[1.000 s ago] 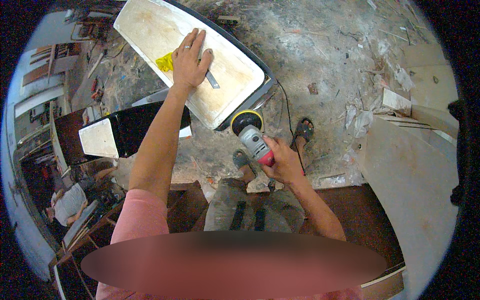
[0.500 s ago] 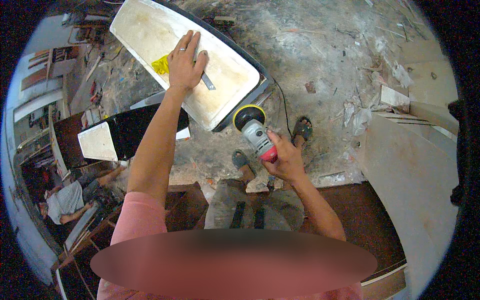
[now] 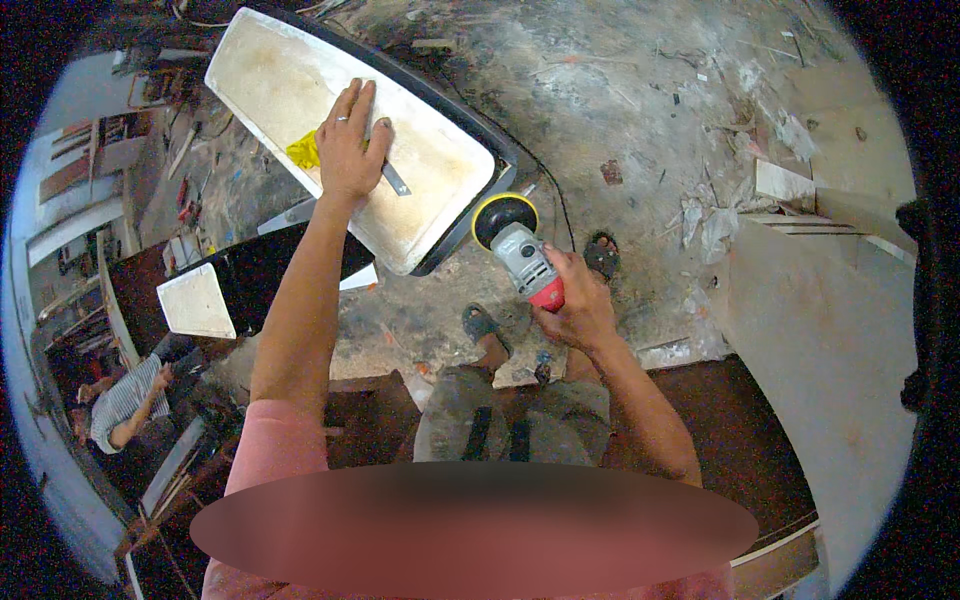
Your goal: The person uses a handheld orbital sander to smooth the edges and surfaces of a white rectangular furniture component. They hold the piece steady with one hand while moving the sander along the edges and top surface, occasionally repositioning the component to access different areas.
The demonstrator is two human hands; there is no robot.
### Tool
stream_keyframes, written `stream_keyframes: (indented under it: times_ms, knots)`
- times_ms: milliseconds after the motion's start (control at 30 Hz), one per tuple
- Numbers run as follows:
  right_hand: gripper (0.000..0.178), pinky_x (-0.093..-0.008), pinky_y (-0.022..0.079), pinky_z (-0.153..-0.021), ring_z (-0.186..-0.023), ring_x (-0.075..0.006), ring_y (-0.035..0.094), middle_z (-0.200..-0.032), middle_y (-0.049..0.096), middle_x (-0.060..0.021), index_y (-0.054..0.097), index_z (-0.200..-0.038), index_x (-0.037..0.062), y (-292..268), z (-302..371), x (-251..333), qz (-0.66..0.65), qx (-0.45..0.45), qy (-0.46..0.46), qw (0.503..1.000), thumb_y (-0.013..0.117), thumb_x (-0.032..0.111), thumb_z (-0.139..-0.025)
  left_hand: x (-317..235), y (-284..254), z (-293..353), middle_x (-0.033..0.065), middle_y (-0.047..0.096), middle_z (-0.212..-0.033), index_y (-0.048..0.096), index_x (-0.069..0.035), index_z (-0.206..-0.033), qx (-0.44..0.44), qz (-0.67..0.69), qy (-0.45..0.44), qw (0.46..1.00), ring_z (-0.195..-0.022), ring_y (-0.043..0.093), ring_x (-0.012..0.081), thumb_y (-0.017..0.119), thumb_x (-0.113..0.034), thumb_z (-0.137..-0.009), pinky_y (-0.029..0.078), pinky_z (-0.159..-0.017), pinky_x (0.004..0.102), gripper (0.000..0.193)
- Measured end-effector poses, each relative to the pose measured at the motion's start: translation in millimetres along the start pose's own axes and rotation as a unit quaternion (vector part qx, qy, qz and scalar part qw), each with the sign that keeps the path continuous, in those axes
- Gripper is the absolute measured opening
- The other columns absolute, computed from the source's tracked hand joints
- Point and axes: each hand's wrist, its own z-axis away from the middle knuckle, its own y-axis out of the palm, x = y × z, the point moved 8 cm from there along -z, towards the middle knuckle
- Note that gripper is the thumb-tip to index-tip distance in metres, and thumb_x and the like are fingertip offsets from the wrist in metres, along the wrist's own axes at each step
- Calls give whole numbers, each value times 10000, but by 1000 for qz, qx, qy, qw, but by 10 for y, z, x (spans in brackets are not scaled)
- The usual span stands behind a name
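Red-and-grey polisher (image 3: pixel 522 262) in right hand (image 3: pixel 583 308), fingers wrapped round the body. Yellow-rimmed pad (image 3: pixel 502 216) at near right corner of white panel (image 3: pixel 440 205); contact: can't tell. Steel strip (image 3: pixel 398 181) on panel, beside left hand (image 3: pixel 350 160): palm down on panel, fingers stretched out, thumb spread away. Yellow rag (image 3: pixel 302 151) at hand's left, on panel. Black cord (image 3: pixel 553 190) past panel's right side. Well apart, far left: co-worker (image 3: pixel 128 405), striped shirt.

The panel (image 3: pixel 440 190) lies ahead and left of the power tool (image 3: pixel 522 258); on it, a strip (image 3: pixel 397 181) and perhaps a cloth (image 3: pixel 302 151).
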Motion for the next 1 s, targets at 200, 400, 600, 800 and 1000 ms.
stream_keyframes:
  times_ms: [200,400,600,800,1000]
  knots:
    - [972,-487,595,-811,-1013,-439,687,-1281,609,-233,429,-1526,145,-88,-36,-58,4,-14,-7,1000,912,254,-689,0,-2,-9,138,430,-1617,476,-143,-1556,-1,7,0,1000,-1473,409,331,558,-350,-979,287,-1164,520,618]
    - [961,-474,590,-823,-1041,-433,677,-1255,618,-236,446,-1511,126,-180,-97,-108,-14,-38,-14,999,916,263,-683,-3,-1,-17,134,427,-1620,467,-143,-1562,6,-7,-2,1000,-1477,403,325,556,-343,-974,287,-1167,511,628]
    - [954,-470,563,-907,-1098,-423,653,-1261,624,-225,441,-1512,110,-240,-139,-172,-18,-35,2,999,904,257,-691,-2,0,-3,134,423,-1623,460,-143,-1567,7,-14,-6,1000,-1483,397,325,553,-350,-970,287,-1168,508,638]
    - [946,-478,537,-984,-1164,-436,634,-1317,619,-248,436,-1510,92,-266,-177,-222,-38,-34,-15,999,891,243,-695,-1,-13,-6,132,421,-1625,462,-150,-1566,5,-1,3,1000,-1482,399,323,549,-351,-971,292,-1165,505,634]
    - [968,-481,535,-999,-1204,-426,622,-1336,618,-242,424,-1519,89,-255,-200,-276,-24,-17,-16,999,892,251,-687,-38,-28,-11,191,422,-1613,465,-100,-1558,10,-12,9,1000,-1461,418,379,532,-303,-986,298,-1183,487,611]
